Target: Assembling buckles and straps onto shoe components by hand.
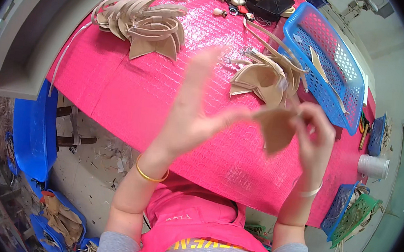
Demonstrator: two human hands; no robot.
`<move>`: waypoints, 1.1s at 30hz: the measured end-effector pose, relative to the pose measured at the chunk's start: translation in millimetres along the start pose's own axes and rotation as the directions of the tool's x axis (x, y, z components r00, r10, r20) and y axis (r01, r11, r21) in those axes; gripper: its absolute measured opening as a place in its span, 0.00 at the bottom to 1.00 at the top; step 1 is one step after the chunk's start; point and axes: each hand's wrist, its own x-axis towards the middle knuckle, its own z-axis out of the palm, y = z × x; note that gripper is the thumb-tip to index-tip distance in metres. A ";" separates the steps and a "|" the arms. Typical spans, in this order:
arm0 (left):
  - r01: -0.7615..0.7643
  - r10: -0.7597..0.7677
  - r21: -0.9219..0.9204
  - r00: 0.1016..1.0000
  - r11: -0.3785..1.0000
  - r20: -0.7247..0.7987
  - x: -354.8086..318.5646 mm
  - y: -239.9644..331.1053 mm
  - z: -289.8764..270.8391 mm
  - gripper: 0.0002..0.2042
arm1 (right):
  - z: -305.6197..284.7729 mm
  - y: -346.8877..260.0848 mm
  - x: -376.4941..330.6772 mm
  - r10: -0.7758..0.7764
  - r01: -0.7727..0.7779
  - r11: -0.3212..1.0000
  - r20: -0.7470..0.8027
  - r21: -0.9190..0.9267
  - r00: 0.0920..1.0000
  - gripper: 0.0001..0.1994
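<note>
We hold tan leather piece [275,128] above pink counter [132,95], right hand [314,137] grip pinching its edge. Left hand [194,113] grip released, fingers spread, thumb tip touching piece. Stack of similar pieces [265,78] just beyond, beside blue basket [344,86].

the scene is lit brightly and evenly from above, so only soft, faint shadows are cast on the pink table cover [132,95]. the left hand [191,108] is smeared by motion blur. straight edges are bent by fisheye distortion, and the corners are swallowed by a black vignette
</note>
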 end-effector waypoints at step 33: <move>0.793 -0.616 -0.398 0.609 0.461 0.500 -37.0 -46.6 -88.6 0.10 | 135.3 -42.9 -30.9 0.207 -0.643 0.444 0.626 0.625 0.752 0.06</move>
